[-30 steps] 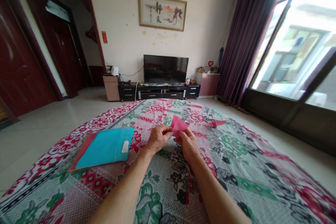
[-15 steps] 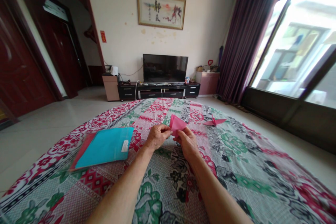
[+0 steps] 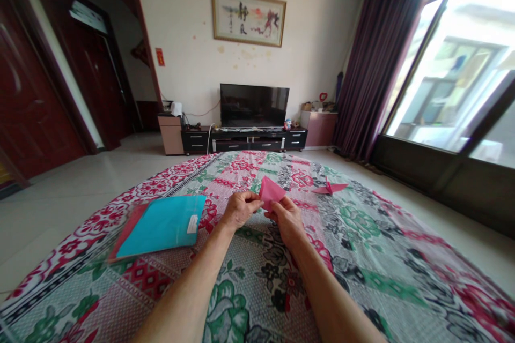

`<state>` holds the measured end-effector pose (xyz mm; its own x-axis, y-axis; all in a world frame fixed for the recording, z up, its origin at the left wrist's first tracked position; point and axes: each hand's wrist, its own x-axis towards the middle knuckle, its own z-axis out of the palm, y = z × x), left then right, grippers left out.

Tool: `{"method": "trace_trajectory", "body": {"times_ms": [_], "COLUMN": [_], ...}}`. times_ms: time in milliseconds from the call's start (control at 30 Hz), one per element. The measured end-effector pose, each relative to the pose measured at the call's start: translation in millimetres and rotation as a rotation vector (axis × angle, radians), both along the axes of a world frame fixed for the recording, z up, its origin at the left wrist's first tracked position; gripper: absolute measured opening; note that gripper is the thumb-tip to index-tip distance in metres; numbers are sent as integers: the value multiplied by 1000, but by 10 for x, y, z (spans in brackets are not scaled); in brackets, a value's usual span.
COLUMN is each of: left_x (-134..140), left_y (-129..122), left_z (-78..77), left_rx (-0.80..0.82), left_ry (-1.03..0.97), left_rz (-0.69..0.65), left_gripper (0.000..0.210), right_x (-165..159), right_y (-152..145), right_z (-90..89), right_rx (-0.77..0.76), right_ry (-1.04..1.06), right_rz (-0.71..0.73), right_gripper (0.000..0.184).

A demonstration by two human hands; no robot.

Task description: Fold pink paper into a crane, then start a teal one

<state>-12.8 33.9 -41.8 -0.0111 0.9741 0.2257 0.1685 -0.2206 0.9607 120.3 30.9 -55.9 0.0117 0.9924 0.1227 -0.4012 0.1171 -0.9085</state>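
Observation:
Between my two hands is a small folded piece of pink paper [image 3: 272, 191], its pointed corner turned up and away from me. My left hand [image 3: 241, 210] pinches its lower left edge with thumb and fingers. At the lower right side, my right hand [image 3: 287, 217] grips the paper, the thumb lying on its near face. The fingers cover the lower corner of the sheet. Farther right on the tablecloth lies a folded pink paper crane [image 3: 330, 187] with its wings spread.
A clear packet of blue and red paper [image 3: 161, 226] with a white label lies to the left. The floral tablecloth [image 3: 358, 257] covers a round-edged table. Beyond it stand a television [image 3: 254, 106] and a low black cabinet [image 3: 235, 142].
The paper's pink face has tipped very slightly in my hands, and my right thumb has shifted a little on it. The view has moved slightly; the rest looks the same.

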Motion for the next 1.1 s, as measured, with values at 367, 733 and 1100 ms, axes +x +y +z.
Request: {"method": "trace_trajectory", "body": {"times_ms": [367,733,1100], "left_x": [-72,-57,-51], "left_y": [-58,-20,-33], "left_z": [61,19,49], "left_rx": [70,67,19], "left_ry": [150,87,25], "left_rz": [-75,-10,-4], "left_gripper": [27,26,27], "right_x": [-4,-2,2], "right_y": [-5,-28,-23], "right_z": [5,29,20], "right_rx": [-18,-29,-23], "right_ry": [-33,-28,-29], "right_rz": [23,34,38], "right_gripper": [31,33,34]}}
